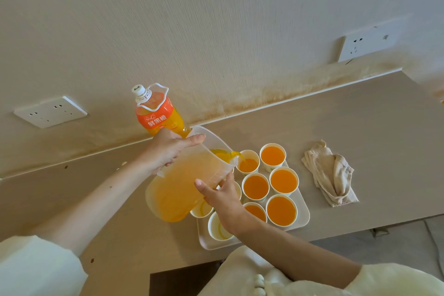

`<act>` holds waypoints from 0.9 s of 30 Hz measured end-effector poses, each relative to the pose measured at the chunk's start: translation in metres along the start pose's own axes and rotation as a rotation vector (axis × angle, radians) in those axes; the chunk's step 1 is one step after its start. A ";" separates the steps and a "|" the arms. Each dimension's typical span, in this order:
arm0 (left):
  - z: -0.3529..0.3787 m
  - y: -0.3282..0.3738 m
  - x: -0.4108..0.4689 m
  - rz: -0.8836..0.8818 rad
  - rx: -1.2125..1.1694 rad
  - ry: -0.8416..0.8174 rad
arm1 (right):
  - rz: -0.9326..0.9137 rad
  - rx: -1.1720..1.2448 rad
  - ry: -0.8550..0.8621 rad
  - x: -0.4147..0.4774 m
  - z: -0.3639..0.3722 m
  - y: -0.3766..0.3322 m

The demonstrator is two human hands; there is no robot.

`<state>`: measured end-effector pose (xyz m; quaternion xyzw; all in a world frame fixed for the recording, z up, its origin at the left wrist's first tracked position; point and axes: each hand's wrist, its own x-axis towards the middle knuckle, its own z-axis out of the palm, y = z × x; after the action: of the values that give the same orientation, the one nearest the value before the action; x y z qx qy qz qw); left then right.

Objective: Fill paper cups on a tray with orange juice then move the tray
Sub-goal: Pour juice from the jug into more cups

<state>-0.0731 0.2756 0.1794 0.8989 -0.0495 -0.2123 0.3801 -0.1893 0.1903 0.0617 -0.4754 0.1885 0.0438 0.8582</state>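
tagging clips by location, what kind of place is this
Probably an ordinary indoor room, home or office: a plain counter against a textured wall, two wall sockets, a shop-bought juice bottle.

I read tray (304,214) on counter (360,115) near front edge, cups (281,210) on tray, jug (182,187) above tray's left part, apparently hiding some cups, bottle (156,113) behind jug, cloth (331,175) right of tray.
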 end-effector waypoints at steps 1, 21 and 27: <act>0.000 0.000 0.000 -0.002 0.002 0.001 | -0.001 0.000 0.000 0.000 0.000 0.000; 0.003 0.005 -0.005 -0.002 0.013 -0.004 | -0.010 0.044 0.009 -0.004 0.001 -0.003; 0.003 0.002 -0.002 -0.012 0.015 0.001 | -0.009 0.048 -0.002 -0.004 0.001 -0.003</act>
<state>-0.0756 0.2729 0.1798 0.9021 -0.0455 -0.2135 0.3722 -0.1918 0.1893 0.0660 -0.4555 0.1864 0.0356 0.8697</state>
